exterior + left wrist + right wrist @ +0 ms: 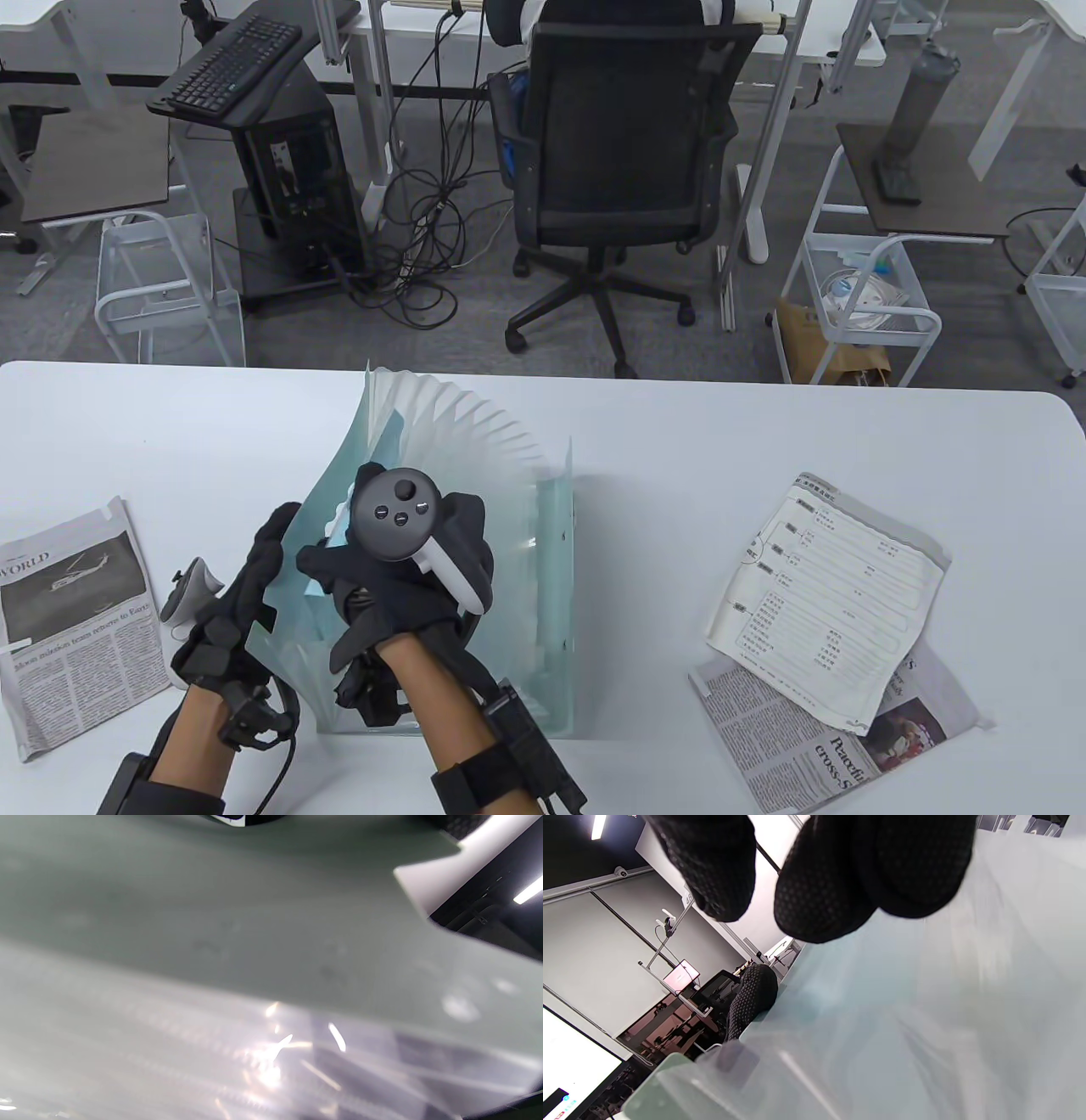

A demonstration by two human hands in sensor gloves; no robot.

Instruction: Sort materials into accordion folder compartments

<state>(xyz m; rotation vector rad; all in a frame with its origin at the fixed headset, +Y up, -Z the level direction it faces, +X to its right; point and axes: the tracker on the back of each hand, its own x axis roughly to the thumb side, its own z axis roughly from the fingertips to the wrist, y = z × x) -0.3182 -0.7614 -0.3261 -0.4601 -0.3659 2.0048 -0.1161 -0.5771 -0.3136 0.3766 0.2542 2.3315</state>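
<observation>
On the white counter (645,458), the fanned-open accordion folder (509,475) stands between newspaper sheets (76,611), the left hand (246,594) laying straight fingers (270,543) against its front dividers while the right hand (407,560) curls over their tops.

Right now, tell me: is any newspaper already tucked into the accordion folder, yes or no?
No: in the table view the newspaper sheets lie flat on the table, either side of the accordion folder.
</observation>
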